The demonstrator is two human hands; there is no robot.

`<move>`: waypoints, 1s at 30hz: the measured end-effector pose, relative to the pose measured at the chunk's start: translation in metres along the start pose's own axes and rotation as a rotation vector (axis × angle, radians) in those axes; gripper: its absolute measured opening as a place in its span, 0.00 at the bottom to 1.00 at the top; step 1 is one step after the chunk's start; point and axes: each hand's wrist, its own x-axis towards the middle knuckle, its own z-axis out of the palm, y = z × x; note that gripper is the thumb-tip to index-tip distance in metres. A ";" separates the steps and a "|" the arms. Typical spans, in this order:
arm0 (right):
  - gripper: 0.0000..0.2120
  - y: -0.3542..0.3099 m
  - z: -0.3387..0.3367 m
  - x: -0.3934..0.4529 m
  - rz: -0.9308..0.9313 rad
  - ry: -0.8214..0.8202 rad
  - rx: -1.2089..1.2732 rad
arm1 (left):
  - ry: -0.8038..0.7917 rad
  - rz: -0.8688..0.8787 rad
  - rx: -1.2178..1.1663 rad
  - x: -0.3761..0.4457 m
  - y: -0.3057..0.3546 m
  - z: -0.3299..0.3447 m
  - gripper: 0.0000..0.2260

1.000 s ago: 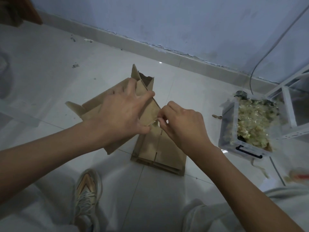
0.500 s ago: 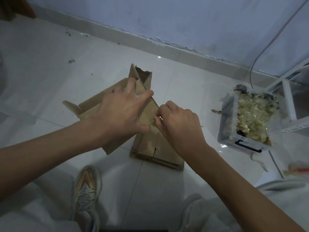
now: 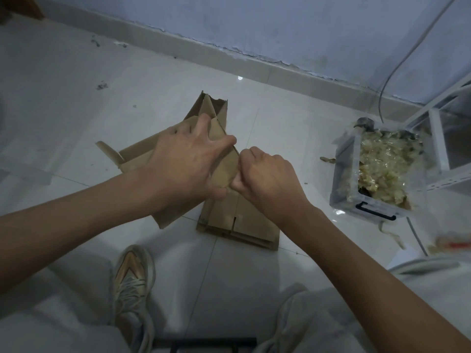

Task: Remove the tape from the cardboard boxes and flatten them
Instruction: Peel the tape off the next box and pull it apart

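Right hand [image 3: 265,178] is curled tight at the folded cardboard box's [image 3: 224,171] edge, apparently pinching tape too small to confirm. Left hand [image 3: 188,159] is spread flat over the panel, bracing it. Box sits on the floor at centre, atop flattened cardboard [image 3: 242,222]. Recommended: pull low along the seam, keep bracing. Plastic bin [image 3: 367,207] of stripped tape lies at three o'clock.
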 end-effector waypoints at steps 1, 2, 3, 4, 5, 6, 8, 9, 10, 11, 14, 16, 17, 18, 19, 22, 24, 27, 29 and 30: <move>0.10 0.002 0.000 -0.001 0.045 -0.026 0.014 | 0.013 0.002 -0.005 0.001 -0.001 -0.001 0.41; 0.09 0.002 0.000 -0.001 0.086 -0.051 0.028 | 0.022 0.007 -0.009 0.001 -0.002 -0.003 0.41; 0.08 0.003 0.000 -0.002 0.110 -0.047 0.041 | 0.028 0.014 -0.011 0.001 -0.002 -0.004 0.41; 0.09 0.004 0.000 -0.003 0.133 -0.034 0.069 | 0.033 0.020 -0.012 0.002 -0.003 -0.006 0.41; 0.09 0.005 -0.001 -0.003 0.160 -0.017 0.124 | 0.033 0.022 -0.016 0.002 -0.003 -0.007 0.41; 0.09 0.007 -0.001 -0.003 0.184 -0.008 0.199 | 0.023 0.021 -0.022 0.002 -0.004 -0.007 0.41; 0.06 0.010 -0.002 -0.004 0.191 -0.023 0.325 | -0.011 0.007 -0.053 0.000 -0.007 -0.006 0.42; 0.06 0.011 -0.003 -0.005 0.190 -0.034 0.377 | -0.023 -0.002 -0.072 -0.001 -0.009 -0.006 0.42; 0.05 0.011 -0.005 -0.005 0.201 -0.044 0.435 | -0.026 -0.009 -0.086 -0.002 -0.011 -0.005 0.42; 0.04 0.012 -0.007 -0.006 0.221 -0.050 0.504 | -0.026 -0.009 -0.093 -0.003 -0.012 -0.004 0.43; 0.07 0.012 -0.012 -0.002 0.212 -0.071 0.508 | -0.039 0.003 -0.105 -0.006 -0.013 0.000 0.43; 0.09 0.011 -0.013 0.000 0.099 -0.088 0.289 | -0.044 0.005 -0.106 -0.008 -0.013 0.002 0.43; 0.10 0.009 -0.012 0.000 0.035 -0.077 0.199 | -0.043 0.006 -0.101 -0.009 -0.012 0.003 0.42; 0.12 0.008 -0.011 -0.001 -0.027 -0.053 0.114 | -0.039 0.008 -0.099 -0.009 -0.012 0.004 0.42; 0.14 0.007 -0.008 -0.003 -0.085 -0.025 0.036 | -0.034 0.007 -0.099 -0.010 -0.012 0.004 0.42; 0.12 0.005 -0.002 -0.007 -0.166 0.004 -0.164 | -0.030 0.004 -0.093 -0.009 -0.012 0.003 0.42; 0.10 0.000 -0.002 -0.008 -0.178 -0.023 -0.250 | -0.039 0.006 -0.090 -0.009 -0.012 0.002 0.42; 0.15 -0.002 0.000 -0.009 -0.185 -0.053 -0.314 | -0.056 0.033 -0.078 -0.012 -0.010 0.005 0.42; 0.12 0.000 0.002 -0.009 -0.195 -0.023 -0.284 | -0.068 0.040 -0.080 -0.013 -0.008 0.008 0.43; 0.11 0.001 0.002 -0.010 -0.189 -0.006 -0.265 | -0.072 0.039 -0.095 -0.014 -0.008 0.008 0.43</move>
